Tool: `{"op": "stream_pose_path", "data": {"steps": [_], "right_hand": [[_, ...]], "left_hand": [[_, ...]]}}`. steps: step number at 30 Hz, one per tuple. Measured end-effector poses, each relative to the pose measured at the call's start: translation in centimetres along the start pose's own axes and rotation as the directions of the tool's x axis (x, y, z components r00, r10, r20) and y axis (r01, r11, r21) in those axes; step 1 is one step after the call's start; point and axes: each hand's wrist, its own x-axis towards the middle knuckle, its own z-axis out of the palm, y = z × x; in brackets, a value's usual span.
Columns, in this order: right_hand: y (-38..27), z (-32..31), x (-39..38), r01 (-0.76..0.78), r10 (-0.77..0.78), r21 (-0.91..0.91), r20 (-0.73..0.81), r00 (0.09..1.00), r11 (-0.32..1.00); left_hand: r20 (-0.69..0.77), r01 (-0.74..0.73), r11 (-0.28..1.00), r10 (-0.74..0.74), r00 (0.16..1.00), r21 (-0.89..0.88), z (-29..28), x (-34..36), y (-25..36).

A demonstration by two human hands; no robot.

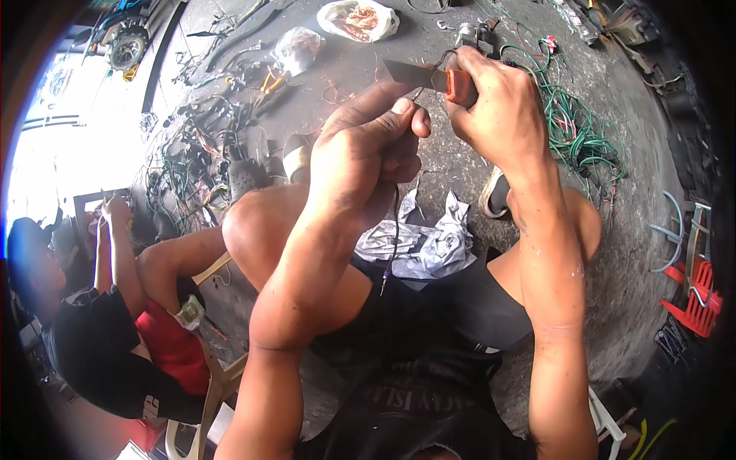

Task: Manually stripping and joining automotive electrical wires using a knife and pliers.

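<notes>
My right hand [502, 115] grips a knife with an orange handle [458, 87], its dark blade [414, 74] pointing left above my other hand. My left hand [368, 149] is closed on a thin dark wire [395, 230], thumb and fingers pinched near its upper length, just below the blade. The wire runs up toward the right hand and hangs down between my legs to a small end piece [385, 280]. Whether the blade touches the wire is unclear. A crumpled pale cloth [445, 238] lies on the floor beyond my lap.
Tangled green wires [579, 146] lie at right, dark harnesses [192, 176] at left. A white bag with copper strands [356, 19], a clear bag [299, 50] and pliers [270, 83] lie ahead. A co-worker [92, 337] sits at lower left; a red plastic piece [698, 303] stands far right.
</notes>
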Motion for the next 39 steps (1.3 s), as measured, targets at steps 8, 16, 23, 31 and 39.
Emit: {"op": "stream_pose_path", "data": {"steps": [8,16,23,31,39], "right_hand": [[0.6,-0.1,1.3,-0.262,0.256,-0.149,-0.059,0.965,0.953],[3.1,-2.7,0.0,-0.355,0.359,0.085,-0.042,0.932,0.931],[-0.7,-0.2,0.1,-0.602,0.291,0.767,0.538,0.791,0.220],[1.2,-0.4,1.2,-0.422,0.370,0.907,0.386,0.845,0.018],[-0.2,0.0,-0.3,-0.187,0.152,0.273,0.144,0.978,0.944]], "left_hand": [[0.000,0.051,0.997,-0.051,0.999,-0.061,-0.1,-0.3,0.5],[0.025,0.012,0.993,-0.009,1.000,-0.116,-1.4,-0.5,1.3],[0.006,0.004,0.998,-0.005,1.000,0.065,-0.6,0.1,-0.1],[0.014,0.084,0.985,-0.087,0.996,0.150,0.3,0.2,-0.6],[-0.091,-0.049,0.987,0.064,0.994,0.154,-0.6,0.8,-0.8]]}}
